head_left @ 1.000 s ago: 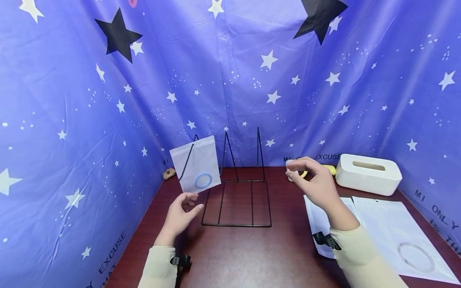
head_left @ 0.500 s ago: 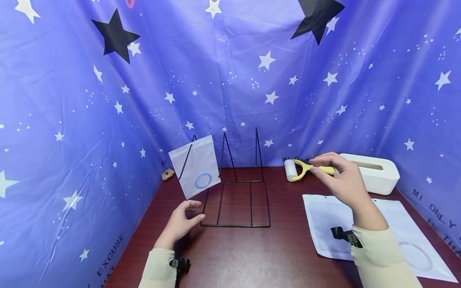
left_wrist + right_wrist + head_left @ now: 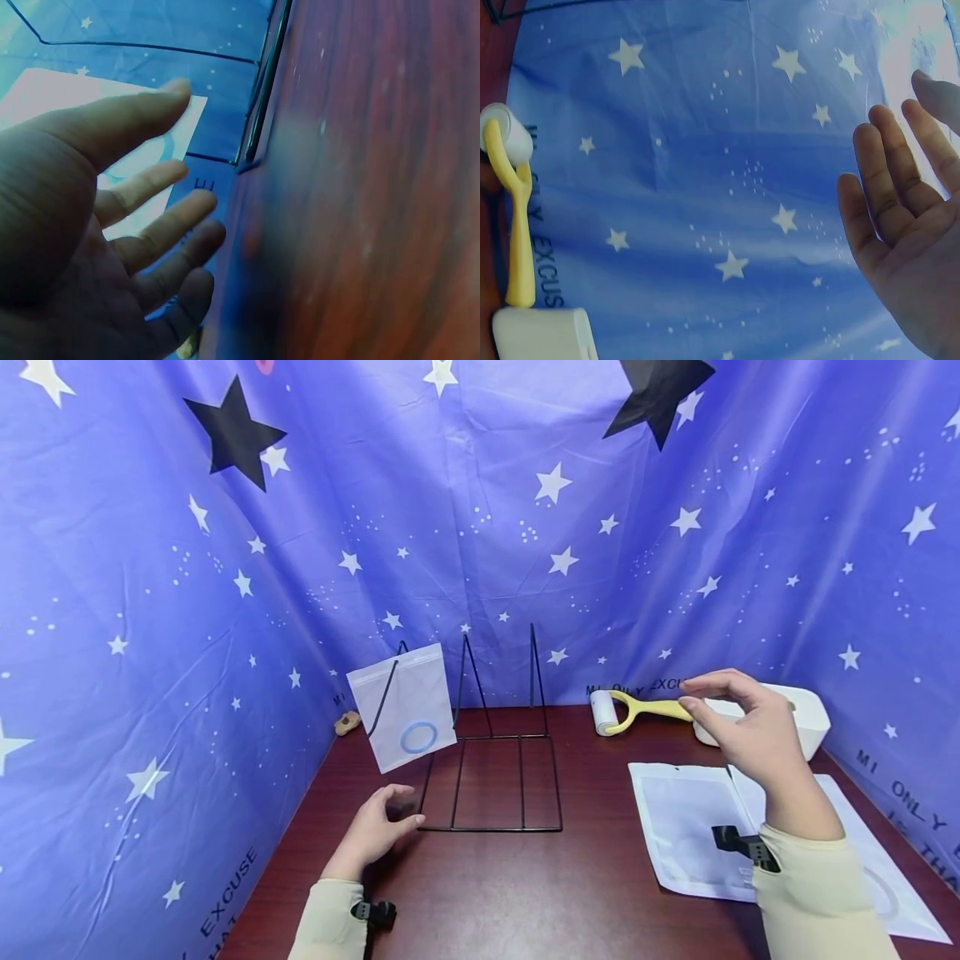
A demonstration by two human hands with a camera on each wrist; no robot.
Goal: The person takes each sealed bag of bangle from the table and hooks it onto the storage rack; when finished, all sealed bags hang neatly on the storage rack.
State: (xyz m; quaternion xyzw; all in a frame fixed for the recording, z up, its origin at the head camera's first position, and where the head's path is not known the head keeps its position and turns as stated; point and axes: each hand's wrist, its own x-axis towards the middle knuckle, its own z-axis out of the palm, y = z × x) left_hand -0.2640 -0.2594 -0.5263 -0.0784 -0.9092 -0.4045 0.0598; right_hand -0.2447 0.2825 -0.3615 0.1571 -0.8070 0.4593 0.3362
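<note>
My left hand (image 3: 375, 831) is near the front left corner of a black wire rack (image 3: 487, 830), fingers loosely bent and holding nothing. A white zip bag (image 3: 408, 706) with a blue ring mark leans in the rack's left slot, behind that hand. In the left wrist view the fingers (image 3: 169, 232) are spread apart, partly covering the bag (image 3: 45, 94). Raised at the right, my right hand (image 3: 753, 735) has no object in it and hides part of a white tissue box (image 3: 806, 714). Left of it lies a yellow-handled lint roller (image 3: 652, 707), also visible in the right wrist view.
Two flat white pouches (image 3: 678, 827) lie at the table's right, partly under the right forearm. A small tan object (image 3: 347, 723) is at the back left corner. A blue star-patterned curtain (image 3: 480, 527) surrounds the dark red table (image 3: 510, 893).
My right hand has moved right, away from the roller end, uncovering the lint roller. My left hand has drawn slightly down from the bag, which stays in the rack.
</note>
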